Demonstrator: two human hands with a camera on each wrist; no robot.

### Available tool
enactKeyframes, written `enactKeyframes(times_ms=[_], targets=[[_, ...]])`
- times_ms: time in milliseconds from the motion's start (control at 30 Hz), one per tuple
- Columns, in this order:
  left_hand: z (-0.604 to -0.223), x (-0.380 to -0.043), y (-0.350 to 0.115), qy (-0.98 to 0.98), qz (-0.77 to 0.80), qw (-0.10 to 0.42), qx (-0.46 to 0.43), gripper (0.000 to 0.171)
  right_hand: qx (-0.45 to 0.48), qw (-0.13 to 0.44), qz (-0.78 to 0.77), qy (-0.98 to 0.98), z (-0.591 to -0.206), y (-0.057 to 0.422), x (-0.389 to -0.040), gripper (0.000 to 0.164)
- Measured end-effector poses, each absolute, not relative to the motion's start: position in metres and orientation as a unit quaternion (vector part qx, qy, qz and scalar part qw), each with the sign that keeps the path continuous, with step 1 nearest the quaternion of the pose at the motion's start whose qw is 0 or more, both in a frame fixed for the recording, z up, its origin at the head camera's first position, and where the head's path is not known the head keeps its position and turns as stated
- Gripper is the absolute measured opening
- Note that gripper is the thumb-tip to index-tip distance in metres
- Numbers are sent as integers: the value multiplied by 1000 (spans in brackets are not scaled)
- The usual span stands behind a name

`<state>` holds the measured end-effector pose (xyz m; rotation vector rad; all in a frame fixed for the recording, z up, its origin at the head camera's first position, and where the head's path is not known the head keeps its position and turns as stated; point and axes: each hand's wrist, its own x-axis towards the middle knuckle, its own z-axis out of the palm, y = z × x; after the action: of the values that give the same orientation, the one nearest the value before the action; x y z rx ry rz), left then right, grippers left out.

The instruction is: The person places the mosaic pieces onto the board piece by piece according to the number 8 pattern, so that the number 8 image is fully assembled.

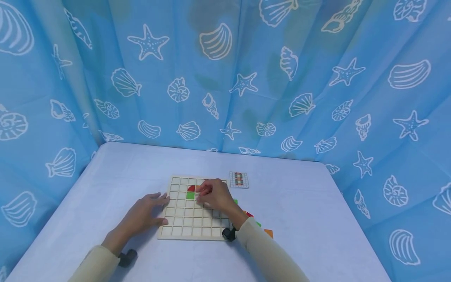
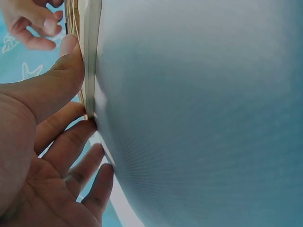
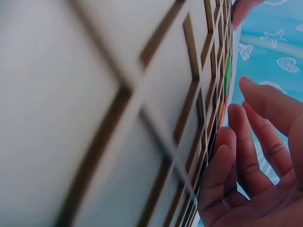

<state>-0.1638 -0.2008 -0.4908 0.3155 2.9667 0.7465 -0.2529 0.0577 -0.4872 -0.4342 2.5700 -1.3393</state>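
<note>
A wooden grid board (image 1: 177, 222) with pale square cells lies on the table. In its upper part sit a red round-cornered tile (image 1: 191, 188), a green square tile (image 1: 190, 195) just below it, and an orange tile (image 1: 197, 187) beside the red one. My right hand (image 1: 216, 196) is over the board, fingertips right at the orange tile. The right wrist view shows its thumb (image 3: 265, 101) apart from the bent fingers, no tile visible between them. My left hand (image 1: 141, 215) rests against the board's left edge, thumb and fingers spread, as the left wrist view also shows.
A small pattern card (image 1: 239, 179) lies beyond the board's upper right corner. Several loose tiles, among them an orange one (image 1: 269, 233), lie right of the board, partly behind my right forearm. A blue shell-print curtain (image 1: 218, 98) surrounds the white-covered table (image 1: 299, 203).
</note>
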Motion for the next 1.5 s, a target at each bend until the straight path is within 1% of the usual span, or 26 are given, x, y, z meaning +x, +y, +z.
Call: enactKeyframes(times_ms=[233, 467, 700, 833, 1000, 1200, 1333, 1500], targets=[[-488, -162, -201, 964, 239, 21, 115, 79, -145, 93, -460, 871, -486, 86, -251, 14], [-487, -162, -199, 964, 238, 24, 114, 79, -82, 82, -445, 888, -488, 113, -251, 16], [-487, -162, -197, 966, 236, 33, 105, 80, -52, 72, -431, 898, -488, 141, -247, 19], [-488, -162, -198, 966, 237, 32, 102, 80, -35, 75, -416, 905, -490, 154, -247, 19], [-490, -163, -198, 966, 235, 30, 102, 79, -14, 90, -399, 912, -494, 162, -246, 16], [-494, -164, -200, 966, 238, 30, 101, 79, 4, 97, -375, 922, -495, 161, -246, 13], [-494, -164, -200, 964, 243, 29, 103, 79, -1, 100, -369, 924, -495, 161, -245, 11], [-491, -162, -200, 964, 244, 29, 102, 80, -11, 93, -392, 915, -492, 163, -245, 13]])
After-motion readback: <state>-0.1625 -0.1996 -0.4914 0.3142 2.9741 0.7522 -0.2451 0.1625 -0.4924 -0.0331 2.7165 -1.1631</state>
